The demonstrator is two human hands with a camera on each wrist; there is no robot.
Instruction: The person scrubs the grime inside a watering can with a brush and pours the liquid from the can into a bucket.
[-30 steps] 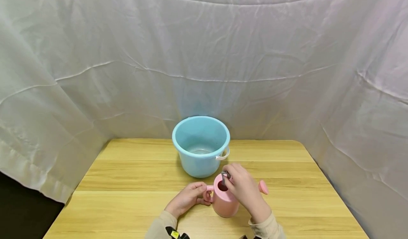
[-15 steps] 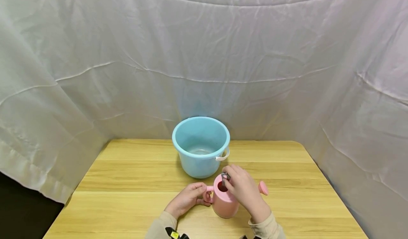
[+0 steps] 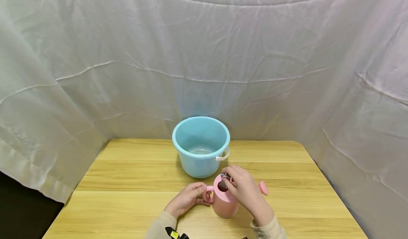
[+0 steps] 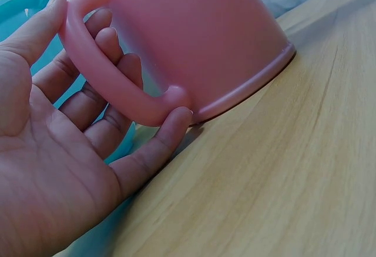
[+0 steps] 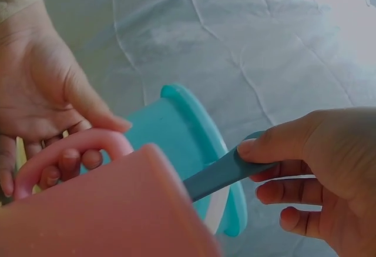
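A pink watering can stands upright on the table, its round rose pointing right. My left hand grips its looped handle, several fingers curled through the loop and the thumb at its top. Over the can's top opening, my right hand pinches the flat grey handle of a slim tool between thumb and fingers. The tool's lower part goes down into the can, where its end is hidden, so I cannot tell its kind.
Just behind the can stands a light blue bucket with a white bail handle hanging on its right side. Pale cloth hangs around the back and sides of the wooden table.
The grey tool has turned slightly in my right fingers inside the can's opening, and the right hand has shifted a little. The left hand, watering can and bucket stay in place.
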